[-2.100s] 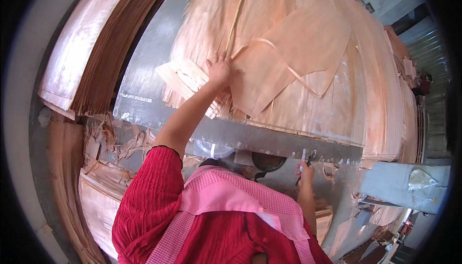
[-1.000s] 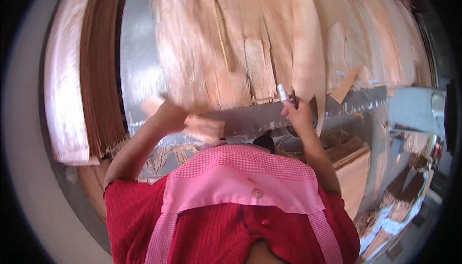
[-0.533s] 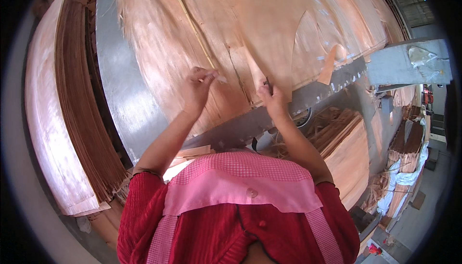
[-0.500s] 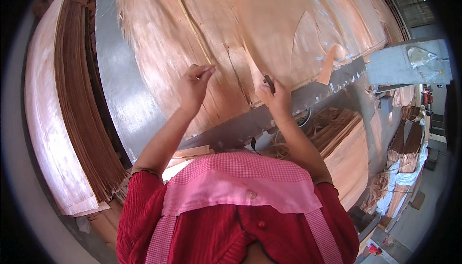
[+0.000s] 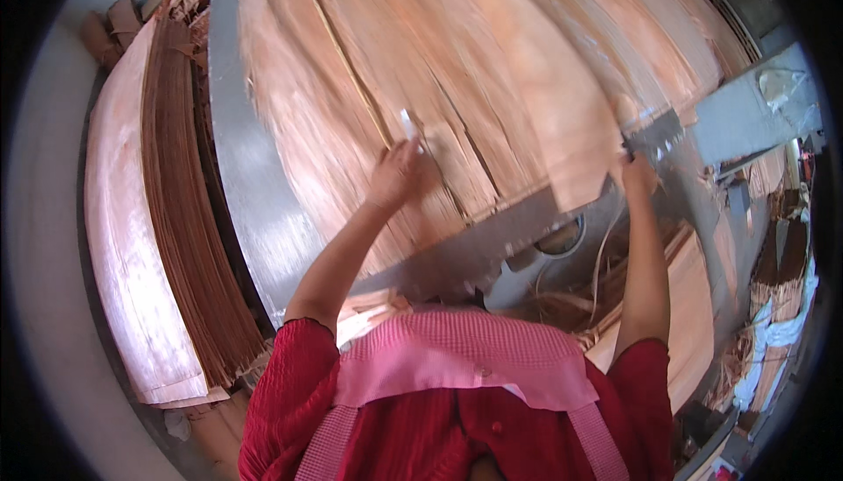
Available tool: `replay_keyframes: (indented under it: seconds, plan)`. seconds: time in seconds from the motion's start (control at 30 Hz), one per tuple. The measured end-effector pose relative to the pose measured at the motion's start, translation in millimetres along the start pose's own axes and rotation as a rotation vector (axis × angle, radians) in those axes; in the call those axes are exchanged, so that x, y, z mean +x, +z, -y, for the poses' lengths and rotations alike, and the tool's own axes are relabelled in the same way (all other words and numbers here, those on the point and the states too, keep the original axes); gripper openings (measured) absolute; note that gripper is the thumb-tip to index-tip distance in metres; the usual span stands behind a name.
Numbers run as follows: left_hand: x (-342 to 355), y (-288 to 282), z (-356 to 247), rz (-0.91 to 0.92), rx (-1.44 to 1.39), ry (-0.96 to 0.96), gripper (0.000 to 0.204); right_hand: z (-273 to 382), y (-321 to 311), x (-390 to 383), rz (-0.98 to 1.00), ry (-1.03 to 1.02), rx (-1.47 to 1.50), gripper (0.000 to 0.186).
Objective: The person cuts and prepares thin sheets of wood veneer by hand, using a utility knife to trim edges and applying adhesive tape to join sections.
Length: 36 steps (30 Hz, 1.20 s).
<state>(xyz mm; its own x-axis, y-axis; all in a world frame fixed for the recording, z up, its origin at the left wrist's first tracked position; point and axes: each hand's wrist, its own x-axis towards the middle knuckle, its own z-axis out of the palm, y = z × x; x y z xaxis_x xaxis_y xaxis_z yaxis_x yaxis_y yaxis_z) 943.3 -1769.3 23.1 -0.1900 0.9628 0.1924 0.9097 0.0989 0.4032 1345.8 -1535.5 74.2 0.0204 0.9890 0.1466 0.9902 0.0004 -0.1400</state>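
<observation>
Veneer (image 5: 439, 51) on metal table (image 5: 265, 226); white strip (image 5: 406, 119) at L hand (image 5: 395, 172) fingertips, can't tell if gripped. R hand (image 5: 640, 174) closed on dk tool (image 5: 626, 146), nr loose sheet (image 5: 566, 108) overhanging table edge. Stick (image 5: 339, 44) lies on veneer, ends by L hand. Stack (image 5: 178, 209) to L.

The bare left forearm (image 5: 347, 257), emerging from a crinkled red fabric sleeve (image 5: 290, 384), slants forward and inward; the bare left hand (image 5: 395, 172) has its back upward, fingers pointing ahead. The bare right forearm (image 5: 646, 270) reaches almost straight forward, the bare right hand (image 5: 640, 174) curled, well apart from the left.
</observation>
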Motion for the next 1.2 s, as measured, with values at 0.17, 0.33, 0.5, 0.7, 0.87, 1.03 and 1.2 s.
replay_keyframes:
  seconds: [0.17, 0.33, 0.5, 0.7, 0.87, 1.03, 1.2]
  plan:
    - [-8, 14, 0, -0.078, -0.028, -0.058, 0.068, 12, 6, -61, 0.124, -0.184, 0.385, 0.036]
    - [-11, 24, 6, -0.097, 0.008, -0.055, 0.069, 103, 9, -180, 0.609, -0.473, 0.259, 0.022]
    - [-8, 21, 1, -0.085, 0.026, -0.054, 0.065, 123, 38, -173, 0.561, -0.566, 0.165, 0.019]
    - [-11, 23, 0, -0.081, 0.077, -0.068, 0.059, 55, 41, -211, 0.666, -0.489, 0.088, 0.019]
    - [-17, -9, -8, -0.375, -0.127, -0.073, 0.06, 57, -4, -192, 0.526, -0.366, 0.291, 0.034]
    - [-27, -16, 56, -0.304, 0.005, -0.313, 0.068, 108, 13, -146, 0.46, -0.342, 0.233, 0.05]
    - [-47, -18, 78, -0.084, 0.138, -0.337, 0.079, 120, 53, -129, 0.402, -0.348, 0.183, 0.057]
